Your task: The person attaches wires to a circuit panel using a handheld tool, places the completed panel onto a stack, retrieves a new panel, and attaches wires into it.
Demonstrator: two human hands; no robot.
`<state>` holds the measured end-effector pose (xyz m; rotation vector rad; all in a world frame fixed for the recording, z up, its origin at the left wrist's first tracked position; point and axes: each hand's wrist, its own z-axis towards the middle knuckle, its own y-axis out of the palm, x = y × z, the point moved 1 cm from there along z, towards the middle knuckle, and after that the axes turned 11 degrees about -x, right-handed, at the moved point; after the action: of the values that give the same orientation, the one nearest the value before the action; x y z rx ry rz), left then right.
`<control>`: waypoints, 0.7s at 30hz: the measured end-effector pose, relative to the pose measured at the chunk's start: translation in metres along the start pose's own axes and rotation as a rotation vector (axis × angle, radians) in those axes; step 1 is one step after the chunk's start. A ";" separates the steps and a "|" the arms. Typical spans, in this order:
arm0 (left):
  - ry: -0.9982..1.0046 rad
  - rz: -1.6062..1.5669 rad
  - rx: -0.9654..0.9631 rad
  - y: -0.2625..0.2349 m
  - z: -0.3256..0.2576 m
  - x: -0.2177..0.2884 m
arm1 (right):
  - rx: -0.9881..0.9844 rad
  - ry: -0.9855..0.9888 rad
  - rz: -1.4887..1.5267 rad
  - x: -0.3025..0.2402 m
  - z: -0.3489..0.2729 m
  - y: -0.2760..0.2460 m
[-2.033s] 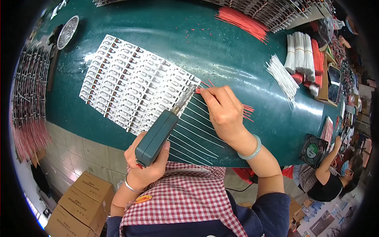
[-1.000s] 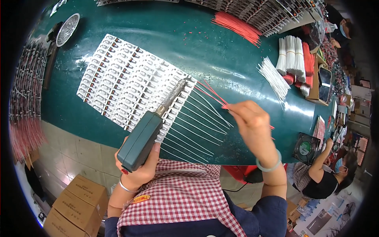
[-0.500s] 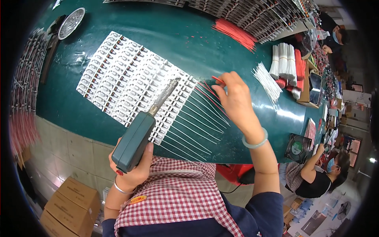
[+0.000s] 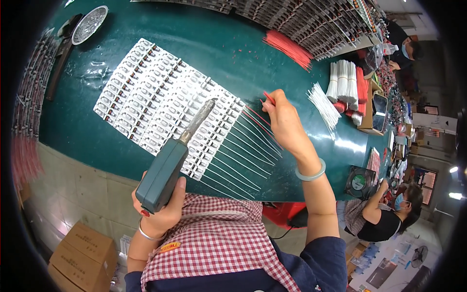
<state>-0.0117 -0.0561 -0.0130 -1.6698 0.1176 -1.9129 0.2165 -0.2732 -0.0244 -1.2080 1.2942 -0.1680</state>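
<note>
My left hand (image 4: 170,210) is wrapped round the dark green handle of a soldering gun (image 4: 163,173). The gun's long metal tip hangs over a panel of white circuit boards (image 4: 151,90) set with rows of small components. Right of the panel, my right hand (image 4: 288,124) pinches red wire (image 4: 269,99) between thumb and fingertips; how many strands is hard to make out. From the panel's right edge trail several white wires (image 4: 247,163), fanned over the green table. Red wires (image 4: 256,117) lie at the upper end of that row, near my right hand.
Loose red wires (image 4: 288,48) and loose white wires (image 4: 323,107) lie farther off, beside white wire bundles (image 4: 343,82). Stacked boards (image 4: 311,22) line the far edge. A metal bowl (image 4: 90,25) stands far left. Another person (image 4: 384,214) sits at right near a black fan (image 4: 360,182).
The gun's tip has shifted slightly left over the panel. My right hand has turned a little, with the red wire still pinched in it. The whole view has shifted slightly.
</note>
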 end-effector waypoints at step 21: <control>0.027 0.000 0.037 -0.005 -0.008 -0.012 | -0.346 -0.191 -1.278 -0.031 0.030 -0.053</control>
<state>-0.0202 -0.0485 -0.0234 -1.6201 0.0927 -1.9272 0.2559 -0.2574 0.0288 -2.1493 0.2179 -0.7364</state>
